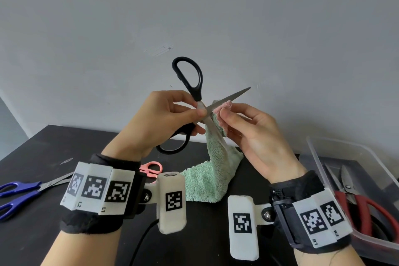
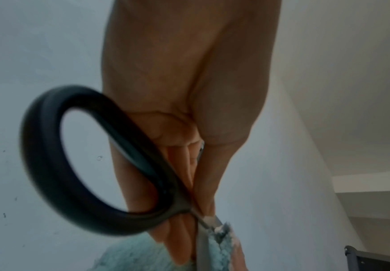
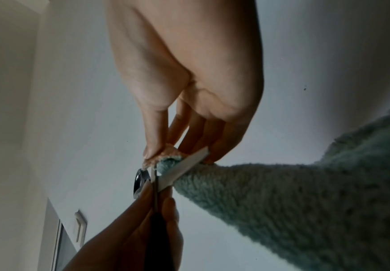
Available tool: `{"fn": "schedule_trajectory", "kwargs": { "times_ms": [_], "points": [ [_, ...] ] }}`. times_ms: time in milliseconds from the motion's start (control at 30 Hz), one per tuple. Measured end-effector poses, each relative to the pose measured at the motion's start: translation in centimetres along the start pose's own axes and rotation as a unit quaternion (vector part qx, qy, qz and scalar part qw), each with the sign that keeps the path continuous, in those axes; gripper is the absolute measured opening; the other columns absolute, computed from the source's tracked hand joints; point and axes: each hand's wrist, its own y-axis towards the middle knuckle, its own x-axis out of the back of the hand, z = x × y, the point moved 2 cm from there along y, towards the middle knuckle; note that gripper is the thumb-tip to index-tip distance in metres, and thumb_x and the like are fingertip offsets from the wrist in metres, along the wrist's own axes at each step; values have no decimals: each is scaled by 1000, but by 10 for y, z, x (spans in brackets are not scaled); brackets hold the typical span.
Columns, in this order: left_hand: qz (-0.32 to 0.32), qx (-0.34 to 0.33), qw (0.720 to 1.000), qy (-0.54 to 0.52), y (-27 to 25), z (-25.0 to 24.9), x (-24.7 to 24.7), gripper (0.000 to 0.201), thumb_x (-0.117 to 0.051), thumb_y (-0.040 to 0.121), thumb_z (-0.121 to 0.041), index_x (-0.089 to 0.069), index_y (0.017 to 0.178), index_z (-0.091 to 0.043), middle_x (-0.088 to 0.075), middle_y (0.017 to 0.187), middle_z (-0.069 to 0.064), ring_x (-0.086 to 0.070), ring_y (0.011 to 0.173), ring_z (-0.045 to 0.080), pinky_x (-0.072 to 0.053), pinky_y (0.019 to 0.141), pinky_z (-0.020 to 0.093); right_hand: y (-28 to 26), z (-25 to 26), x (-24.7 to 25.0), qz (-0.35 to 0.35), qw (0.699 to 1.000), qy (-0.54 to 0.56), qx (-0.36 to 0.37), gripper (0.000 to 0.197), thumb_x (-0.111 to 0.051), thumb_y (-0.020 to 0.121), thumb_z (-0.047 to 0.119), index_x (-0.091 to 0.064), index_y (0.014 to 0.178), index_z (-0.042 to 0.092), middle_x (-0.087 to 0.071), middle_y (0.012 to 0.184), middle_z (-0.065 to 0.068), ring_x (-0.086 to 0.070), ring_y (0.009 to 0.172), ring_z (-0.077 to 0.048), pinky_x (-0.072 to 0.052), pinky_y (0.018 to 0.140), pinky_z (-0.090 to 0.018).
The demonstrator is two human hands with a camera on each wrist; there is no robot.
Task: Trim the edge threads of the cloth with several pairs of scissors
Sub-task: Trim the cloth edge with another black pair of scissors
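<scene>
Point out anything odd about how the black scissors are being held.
The left hand pinches the black scissors near the pivot, both finger loops empty. The blades gape wide across the cloth, whose corner the right hand pinches.

We are viewing a black table set against a pale wall. Blue-handled scissors are lying at its left edge, pink-handled scissors nearer the centre. A green cloth is resting partly on it, and a clear plastic bin is sitting at the right.
</scene>
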Motion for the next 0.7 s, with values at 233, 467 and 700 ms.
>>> {"fn": "schedule_trajectory", "kwargs": {
  "times_ms": [233, 467, 700],
  "points": [
    [5, -5, 1000, 20, 1, 4, -3, 8, -70, 81, -6, -63, 81, -2, -73, 67, 11, -70, 60, 19, -58, 64, 24, 2, -10, -3, 9, 998, -57, -24, 25, -75, 63, 27, -76, 83, 12, -65, 76, -6, -60, 71, -12, -51, 78, -25],
    [1, -1, 999, 53, 2, 6, -5, 12, -70, 81, -6, -63, 84, 3, -74, 73, 13, -68, 58, 18, -52, 58, 19, 1, -11, -4, -14, 997, -69, -6, 18, -69, 82, 14, -69, 76, -3, -59, 80, -21, -56, 80, -26, -49, 83, -34],
    [4, -6, 998, 64, 0, 2, 0, 8, -70, 81, -6, -63, 77, -7, -72, 63, 6, -63, 51, 13, -51, 56, 18, 1, -9, -5, -22, 997, -66, -24, 26, -78, 72, 28, -73, 79, 3, -67, 88, -19, -61, 85, -25, -45, 95, -49]
  ]
}}
